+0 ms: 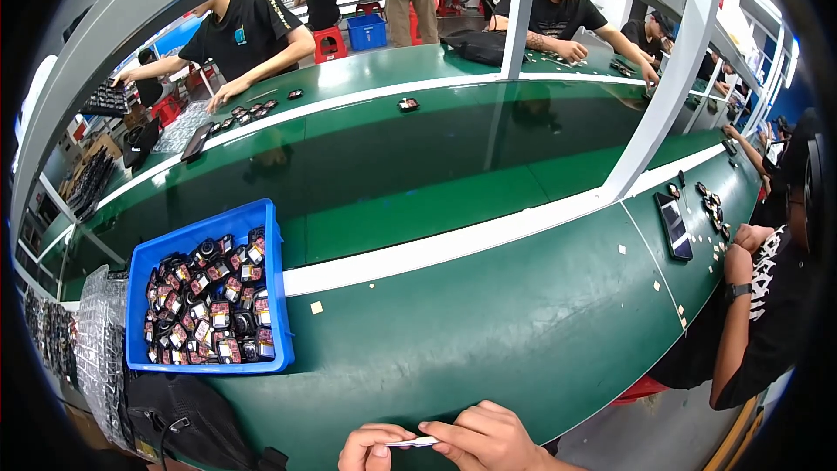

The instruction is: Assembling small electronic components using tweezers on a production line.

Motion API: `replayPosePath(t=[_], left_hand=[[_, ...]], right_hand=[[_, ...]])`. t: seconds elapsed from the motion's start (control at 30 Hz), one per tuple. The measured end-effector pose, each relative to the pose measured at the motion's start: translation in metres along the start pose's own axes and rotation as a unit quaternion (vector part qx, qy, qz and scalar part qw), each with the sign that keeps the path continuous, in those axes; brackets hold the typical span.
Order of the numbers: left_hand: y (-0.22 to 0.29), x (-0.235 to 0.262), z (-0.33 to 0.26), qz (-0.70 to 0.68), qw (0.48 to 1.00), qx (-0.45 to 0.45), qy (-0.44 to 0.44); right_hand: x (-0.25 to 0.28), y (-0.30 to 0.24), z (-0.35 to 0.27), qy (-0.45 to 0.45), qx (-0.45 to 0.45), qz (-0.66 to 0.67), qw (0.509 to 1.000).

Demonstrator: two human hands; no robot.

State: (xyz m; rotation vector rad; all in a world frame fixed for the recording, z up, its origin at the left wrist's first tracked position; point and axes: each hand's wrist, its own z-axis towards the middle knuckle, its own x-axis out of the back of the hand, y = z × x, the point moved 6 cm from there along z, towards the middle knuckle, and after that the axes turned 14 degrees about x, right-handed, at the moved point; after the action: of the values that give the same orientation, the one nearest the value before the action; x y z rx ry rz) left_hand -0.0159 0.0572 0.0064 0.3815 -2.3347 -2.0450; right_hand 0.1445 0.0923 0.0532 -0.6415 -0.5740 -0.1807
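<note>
At the near edge of the green table [488, 331], my left hand [373, 448] and my right hand [486, 438] are close together. Between them the fingertips of both pinch a thin white flat strip [413, 442]; its exact kind does not show. Nearest to my hands on the left lies a black bag [187, 414] with a zipper. Beyond it a blue plastic bin [281, 296] holds many small black devices [199, 283] with red and yellow labels.
Clear bubble wrap [100, 340] hangs left of the bin. A white rail and grey posts [649, 113] border the dark conveyor belt [436, 157], which carries one small device [408, 105]. A co-worker [750, 296] sits at right by a phone [673, 227]; others work across the belt.
</note>
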Motion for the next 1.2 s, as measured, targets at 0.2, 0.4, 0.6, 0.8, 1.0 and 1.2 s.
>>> replayPosePath(t=[0.2, 0.4, 0.6, 0.8, 1.0, 1.2], left_hand=[[0.001, -0.001, 0.000, 0.002, 1.000, -0.007, -0.011], [0.005, -0.003, 0.001, 0.008, 1.000, -0.008, -0.010], [0.006, -0.003, 0.001, 0.009, 1.000, -0.018, -0.008], [0.004, -0.002, -0.001, 0.012, 1.000, -0.013, -0.012], [0.009, -0.006, -0.002, 0.048, 0.998, -0.021, -0.016], [0.007, -0.007, -0.003, 0.111, 0.993, -0.039, -0.003]], right_hand=[[0.000, 0.001, 0.000, -0.004, -0.003, -0.001, 1.000], [0.000, 0.001, 0.001, -0.007, -0.013, 0.004, 1.000], [0.000, 0.002, 0.001, 0.000, -0.010, 0.013, 1.000], [0.000, 0.001, -0.001, -0.005, -0.012, 0.012, 1.000], [-0.003, -0.002, -0.004, 0.003, -0.005, 0.037, 0.999], [0.005, 0.000, -0.007, 0.023, -0.015, 0.036, 0.999]])
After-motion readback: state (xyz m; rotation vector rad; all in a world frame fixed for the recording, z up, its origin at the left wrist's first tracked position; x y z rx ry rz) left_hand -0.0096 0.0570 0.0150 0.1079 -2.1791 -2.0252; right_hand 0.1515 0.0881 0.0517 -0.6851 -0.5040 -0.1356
